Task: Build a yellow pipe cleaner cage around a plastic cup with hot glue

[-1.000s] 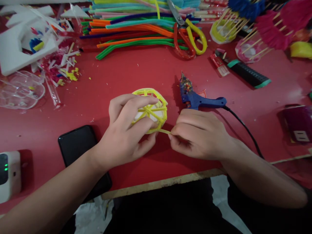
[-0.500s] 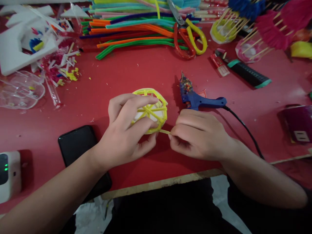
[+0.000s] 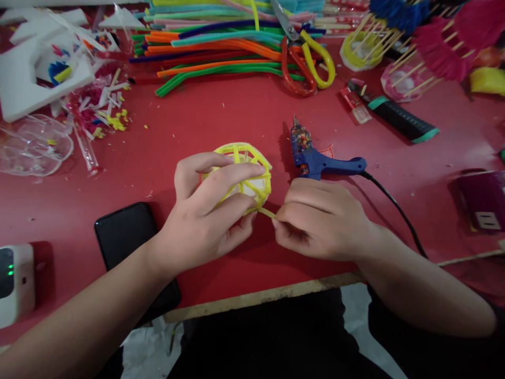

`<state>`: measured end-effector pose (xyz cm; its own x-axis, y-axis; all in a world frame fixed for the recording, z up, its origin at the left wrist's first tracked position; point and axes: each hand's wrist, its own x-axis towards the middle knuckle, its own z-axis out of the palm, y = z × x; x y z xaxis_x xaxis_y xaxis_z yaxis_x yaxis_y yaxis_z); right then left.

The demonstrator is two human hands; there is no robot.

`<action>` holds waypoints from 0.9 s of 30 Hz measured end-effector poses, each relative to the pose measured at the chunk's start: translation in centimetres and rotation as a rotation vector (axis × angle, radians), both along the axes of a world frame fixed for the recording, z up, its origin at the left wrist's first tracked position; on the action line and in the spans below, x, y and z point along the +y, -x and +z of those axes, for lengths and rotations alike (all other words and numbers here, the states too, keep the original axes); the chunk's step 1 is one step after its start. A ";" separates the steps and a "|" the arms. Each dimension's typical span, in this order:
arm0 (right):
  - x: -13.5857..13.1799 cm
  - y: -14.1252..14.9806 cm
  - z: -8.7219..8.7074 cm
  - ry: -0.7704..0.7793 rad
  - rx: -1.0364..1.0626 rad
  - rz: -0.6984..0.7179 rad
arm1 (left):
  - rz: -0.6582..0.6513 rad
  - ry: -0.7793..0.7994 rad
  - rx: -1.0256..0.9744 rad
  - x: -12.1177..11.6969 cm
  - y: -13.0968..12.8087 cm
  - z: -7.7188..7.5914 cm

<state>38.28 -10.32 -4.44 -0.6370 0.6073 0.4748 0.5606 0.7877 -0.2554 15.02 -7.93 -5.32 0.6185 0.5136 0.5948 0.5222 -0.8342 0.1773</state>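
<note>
My left hand (image 3: 215,208) is closed round a small round frame (image 3: 258,158) with yellow rim and spokes and a whitish base. Its index finger lies across the spokes, and the thumb is under the near edge. A thin yellow strip (image 3: 267,212) runs from the frame's lower right edge to my right hand (image 3: 321,221), which pinches its free end between thumb and finger. The other fingers of that hand are curled in. Just beyond it lies a blue glue gun (image 3: 315,160), nozzle pointing away from me, apart from the frame.
Pipe cleaners (image 3: 221,47) and scissors (image 3: 302,63) lie at the back. A box cutter (image 3: 406,120) is at right, near stick-and-ring pieces (image 3: 361,50). White foam scraps (image 3: 23,95) fill the back left. A phone (image 3: 126,231) lies by my left wrist; the glue gun's cord (image 3: 398,210) trails right.
My left index finger has slid slightly to the right across the spokes, covering more of their centre. My right hand has stayed nearly still, pinching the strip.
</note>
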 end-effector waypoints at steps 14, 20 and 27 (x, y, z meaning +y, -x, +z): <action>-0.1 0.0 0.0 0.024 0.009 0.046 | 0.014 0.069 0.014 -0.1 0.1 0.2; 0.0 0.0 0.1 0.014 -0.016 0.018 | -0.009 0.021 -0.027 -0.1 0.0 0.0; 0.1 -0.1 0.0 0.025 -0.012 0.021 | -0.019 0.044 -0.006 0.0 0.3 0.0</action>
